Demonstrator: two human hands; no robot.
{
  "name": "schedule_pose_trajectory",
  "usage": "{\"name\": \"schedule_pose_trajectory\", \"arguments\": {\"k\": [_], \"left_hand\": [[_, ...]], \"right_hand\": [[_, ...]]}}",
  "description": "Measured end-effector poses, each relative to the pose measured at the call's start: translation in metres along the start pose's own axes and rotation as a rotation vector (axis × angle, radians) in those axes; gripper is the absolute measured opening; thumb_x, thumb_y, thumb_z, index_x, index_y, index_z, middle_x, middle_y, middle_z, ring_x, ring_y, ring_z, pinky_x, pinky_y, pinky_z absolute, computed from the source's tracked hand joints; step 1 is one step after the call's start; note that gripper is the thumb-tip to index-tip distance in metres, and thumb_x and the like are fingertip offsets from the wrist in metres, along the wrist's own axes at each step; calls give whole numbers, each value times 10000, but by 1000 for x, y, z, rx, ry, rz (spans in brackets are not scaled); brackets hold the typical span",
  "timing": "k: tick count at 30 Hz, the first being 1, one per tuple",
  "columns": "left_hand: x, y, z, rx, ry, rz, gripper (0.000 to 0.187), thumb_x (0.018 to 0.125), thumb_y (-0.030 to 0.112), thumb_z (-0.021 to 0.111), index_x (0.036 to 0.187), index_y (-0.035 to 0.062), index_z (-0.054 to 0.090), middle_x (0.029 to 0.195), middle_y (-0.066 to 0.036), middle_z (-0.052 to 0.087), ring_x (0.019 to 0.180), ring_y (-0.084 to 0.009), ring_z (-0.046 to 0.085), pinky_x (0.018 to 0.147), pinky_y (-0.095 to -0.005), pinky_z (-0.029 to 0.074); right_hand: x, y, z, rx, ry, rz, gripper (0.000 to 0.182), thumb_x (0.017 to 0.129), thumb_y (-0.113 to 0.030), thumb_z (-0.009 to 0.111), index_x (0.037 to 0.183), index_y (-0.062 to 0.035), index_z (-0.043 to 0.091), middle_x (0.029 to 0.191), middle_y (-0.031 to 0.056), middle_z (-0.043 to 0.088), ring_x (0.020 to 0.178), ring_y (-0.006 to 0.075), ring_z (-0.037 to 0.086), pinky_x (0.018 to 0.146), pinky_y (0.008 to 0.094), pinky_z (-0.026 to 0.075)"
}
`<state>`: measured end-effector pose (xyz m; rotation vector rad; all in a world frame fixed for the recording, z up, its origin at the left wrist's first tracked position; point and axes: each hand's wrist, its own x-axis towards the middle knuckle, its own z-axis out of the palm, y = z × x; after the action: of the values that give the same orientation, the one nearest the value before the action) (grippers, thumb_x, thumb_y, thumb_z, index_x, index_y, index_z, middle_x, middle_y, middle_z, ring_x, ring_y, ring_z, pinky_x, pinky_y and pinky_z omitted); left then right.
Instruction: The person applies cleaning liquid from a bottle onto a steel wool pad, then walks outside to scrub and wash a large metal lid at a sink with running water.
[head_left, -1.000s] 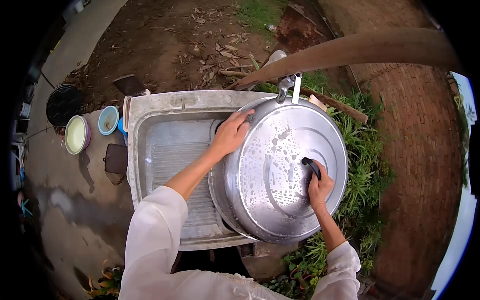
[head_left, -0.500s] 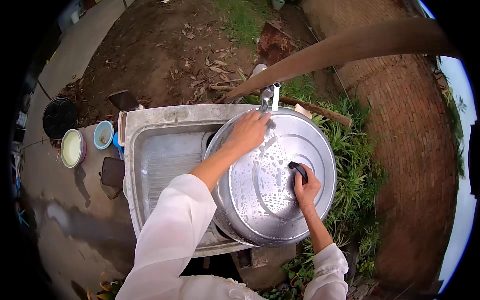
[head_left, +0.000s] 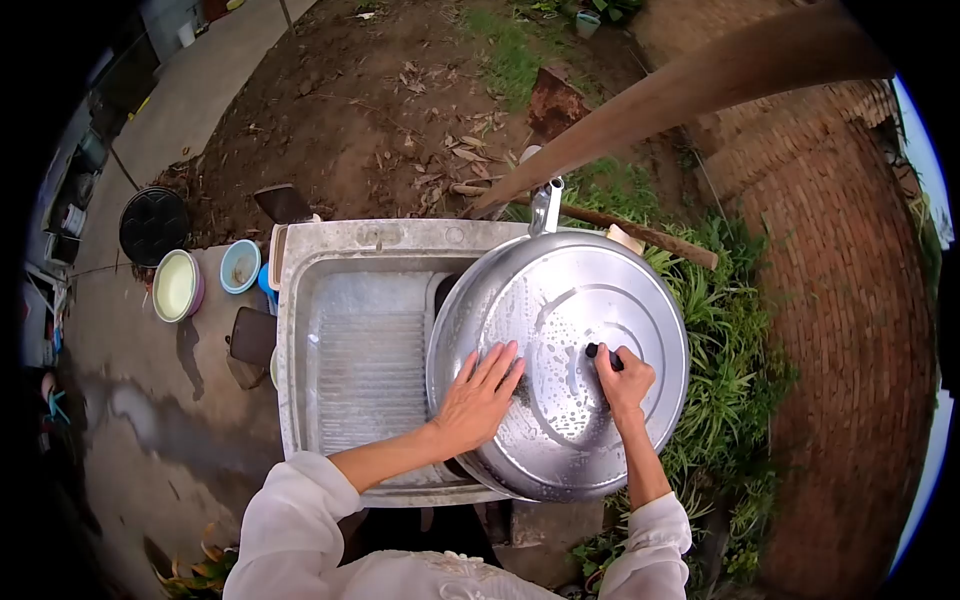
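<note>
A large, round metal lid [head_left: 560, 310] with water drops on it covers a big metal pot [head_left: 462, 300]. The pot stands over the right side of a worn stone sink [head_left: 400, 235]. My left hand [head_left: 480, 395] lies on the left part of the lid, its fingers spread. At the lid's middle, my right hand [head_left: 625, 380] grips the dark lid handle [head_left: 604, 355], which the fingers partly hide. Just beyond the lid's far edge stands a metal tap [head_left: 546, 205].
A thick wooden pole [head_left: 690, 105] slants across the upper right. Green plants [head_left: 715, 340] grow right of the sink, before a brick wall [head_left: 840, 340]. To the left, a pale-filled basin [head_left: 178, 286] and a blue basin [head_left: 239, 267] are on the concrete.
My left hand has moved from the lid's far edge near the tap down to its left part, fingers now spread. My right hand stays on the handle. The view has shifted slightly.
</note>
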<state>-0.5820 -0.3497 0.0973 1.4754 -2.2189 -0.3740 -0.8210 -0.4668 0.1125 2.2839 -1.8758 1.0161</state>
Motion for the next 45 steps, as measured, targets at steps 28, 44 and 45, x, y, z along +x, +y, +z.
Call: {"name": "schedule_pose_trajectory", "arguments": {"k": [28, 44, 45], "left_hand": [[179, -36, 28, -45, 107, 56, 483, 890, 166, 530, 1346, 18, 475, 1430, -131, 447, 1354, -310, 359, 1122, -465, 273], [84, -114, 5, -351, 346, -200, 486, 881, 89, 521, 1328, -78, 432, 1418, -242, 408, 1306, -404, 383, 1108, -440, 307], [44, -95, 2, -315, 313, -216, 515, 874, 77, 529, 1354, -69, 412, 1442, -236, 374, 1332, -406, 347, 1117, -451, 288]], "right_hand": [[2, -6, 14, 87, -27, -238, 274, 735, -145, 616, 504, -88, 479, 472, 87, 457, 427, 274, 464, 439, 385, 371], [-2, -3, 19, 78, -46, -279, 297, 755, -113, 573, 495, -48, 446, 474, 123, 425, 407, 292, 412, 423, 401, 307], [0, -5, 20, 90, -47, -277, 297, 755, -113, 573, 495, -48, 446, 474, 123, 425, 407, 292, 412, 423, 401, 307]]}}
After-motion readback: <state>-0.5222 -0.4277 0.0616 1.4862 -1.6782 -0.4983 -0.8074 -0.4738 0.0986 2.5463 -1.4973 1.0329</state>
